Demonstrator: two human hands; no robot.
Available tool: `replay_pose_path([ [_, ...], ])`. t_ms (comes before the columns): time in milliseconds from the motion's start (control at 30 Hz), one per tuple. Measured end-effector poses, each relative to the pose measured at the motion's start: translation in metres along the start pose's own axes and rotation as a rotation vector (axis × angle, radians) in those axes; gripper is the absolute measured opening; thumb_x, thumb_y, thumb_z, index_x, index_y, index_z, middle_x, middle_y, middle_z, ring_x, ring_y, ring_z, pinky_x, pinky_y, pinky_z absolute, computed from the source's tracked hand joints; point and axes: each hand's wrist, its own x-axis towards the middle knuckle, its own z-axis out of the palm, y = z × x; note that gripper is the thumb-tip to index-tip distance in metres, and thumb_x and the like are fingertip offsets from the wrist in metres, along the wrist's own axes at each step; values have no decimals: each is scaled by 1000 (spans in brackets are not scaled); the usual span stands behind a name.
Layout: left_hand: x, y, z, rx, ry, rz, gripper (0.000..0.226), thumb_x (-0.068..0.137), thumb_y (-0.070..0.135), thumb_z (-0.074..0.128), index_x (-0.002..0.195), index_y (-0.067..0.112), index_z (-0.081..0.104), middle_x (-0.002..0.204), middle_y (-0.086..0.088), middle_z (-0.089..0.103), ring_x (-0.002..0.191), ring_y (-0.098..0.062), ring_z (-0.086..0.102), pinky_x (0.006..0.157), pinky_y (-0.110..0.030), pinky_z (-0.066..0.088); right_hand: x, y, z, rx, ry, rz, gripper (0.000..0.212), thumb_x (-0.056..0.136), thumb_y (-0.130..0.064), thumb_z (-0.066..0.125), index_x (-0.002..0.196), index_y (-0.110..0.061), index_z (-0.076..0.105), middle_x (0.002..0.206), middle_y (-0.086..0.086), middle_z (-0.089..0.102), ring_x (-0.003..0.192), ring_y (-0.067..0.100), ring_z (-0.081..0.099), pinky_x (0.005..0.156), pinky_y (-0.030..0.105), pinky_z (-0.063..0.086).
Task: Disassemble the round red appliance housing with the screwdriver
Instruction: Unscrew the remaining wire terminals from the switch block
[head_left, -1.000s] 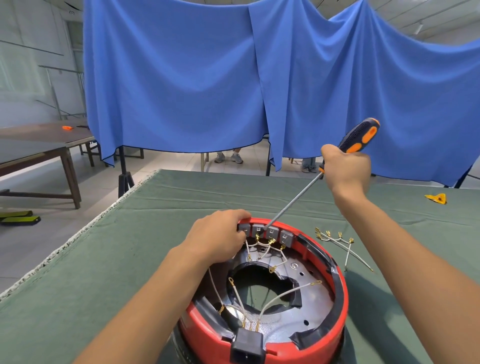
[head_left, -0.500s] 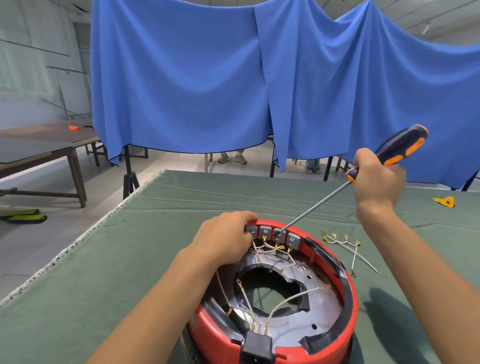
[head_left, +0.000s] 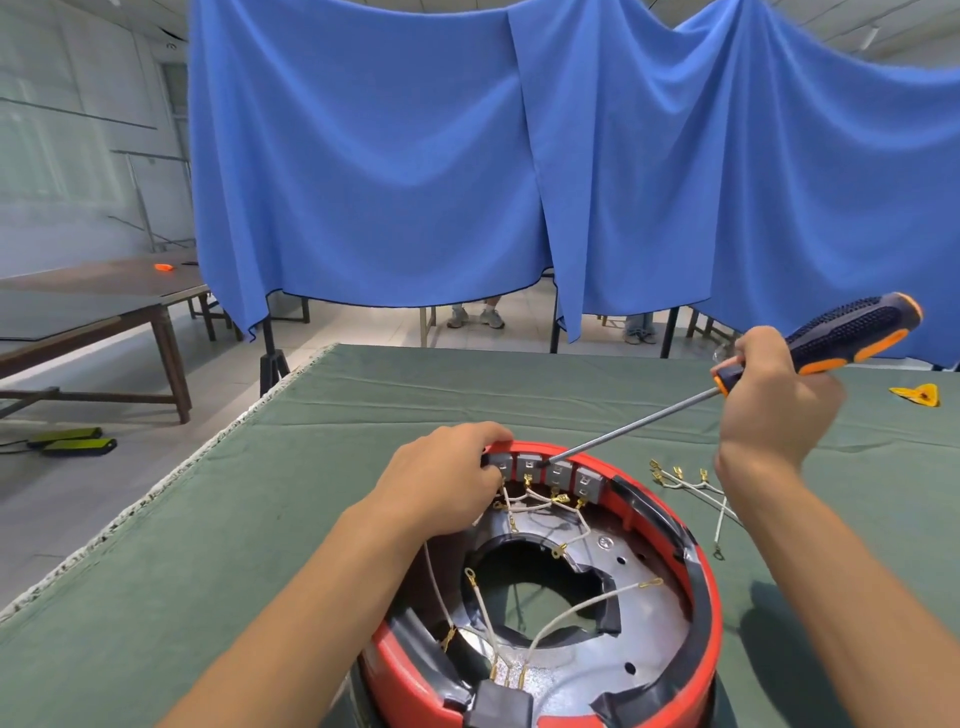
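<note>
The round red appliance housing (head_left: 704, 613) lies open side up on the green cloth, low in the middle of view. Inside are a silver plate, white wires with brass terminals, and a row of grey switch blocks (head_left: 558, 475) at its far rim. My left hand (head_left: 444, 480) grips that far rim by the leftmost block. My right hand (head_left: 769, 410) holds a black and orange screwdriver (head_left: 852, 332) raised at the right. Its long shaft slants down-left, and the tip rests at the grey blocks.
Loose white wires with brass terminals (head_left: 691, 486) lie on the green cloth-covered table (head_left: 260, 519) right of the housing. A small yellow piece (head_left: 919, 395) lies far right. Blue curtains (head_left: 415, 156) hang behind; a brown table (head_left: 104, 306) stands at the left.
My right hand has swung the screwdriver handle to the right and lower, so the shaft lies flatter. The tip stays at the grey blocks. My left hand keeps its hold on the rim.
</note>
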Motion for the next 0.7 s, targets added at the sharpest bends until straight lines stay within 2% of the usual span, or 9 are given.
replay_pose_path([
  [300, -1, 1, 0, 6, 4, 1, 46, 91, 24, 45, 134, 38, 44, 136, 10, 51, 123, -17, 47, 97, -35, 40, -7, 3, 4, -48, -43, -89, 19, 66, -18, 52, 48, -13, 46, 35, -9, 47, 37, 7, 39, 40, 16, 34],
  [500, -2, 2, 0, 9, 4, 1, 45, 91, 24, 45, 135, 38, 43, 136, 10, 52, 122, -16, 48, 96, -35, 40, 7, 14, -3, -174, -7, 41, 21, 72, -18, 56, 53, -14, 49, 36, -12, 51, 35, 2, 46, 37, 12, 35],
  [700, -2, 2, 0, 7, 7, 0, 45, 92, 25, 45, 135, 38, 43, 136, 10, 51, 122, -16, 48, 95, -35, 39, 11, 21, -5, -187, 14, 125, 20, 75, -21, 59, 57, -14, 52, 37, -14, 52, 36, -1, 49, 35, 10, 34],
])
